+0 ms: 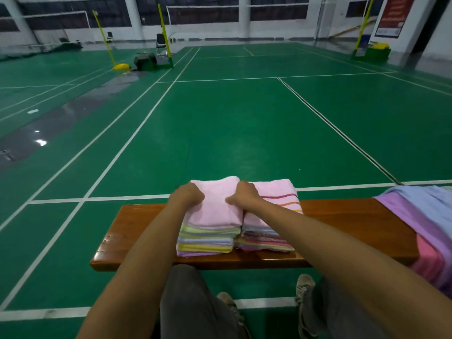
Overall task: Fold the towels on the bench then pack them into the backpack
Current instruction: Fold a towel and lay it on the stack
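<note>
Two stacks: you have folded towels side by side on the bench (342, 216), the left stack (210, 231) touching the right stack (266, 231), both near its middle.
Left hand: your left hand (188, 194) sits on the pink top towel (215, 206) of the left stack, fingers curled into the cloth at its left edge.
Right hand: your right hand (244, 195) grips the same towel at its right edge, fingers curled, thumb pointing left.
Right of the stacks: unfolded towels (420, 216), lilac, blue and pink, drape over the bench's right end, apart from the stacks.
Backpack: you cannot tell where it is.
Open room: bare wood lies left of the stacks up to the bench's left end; beyond the far edge, green court floor (220, 130).
Below the bench: your knees and shoes (304, 287).
Writing: a red banner (393, 15) far off, right of the bench, is too blurred to read.
</note>
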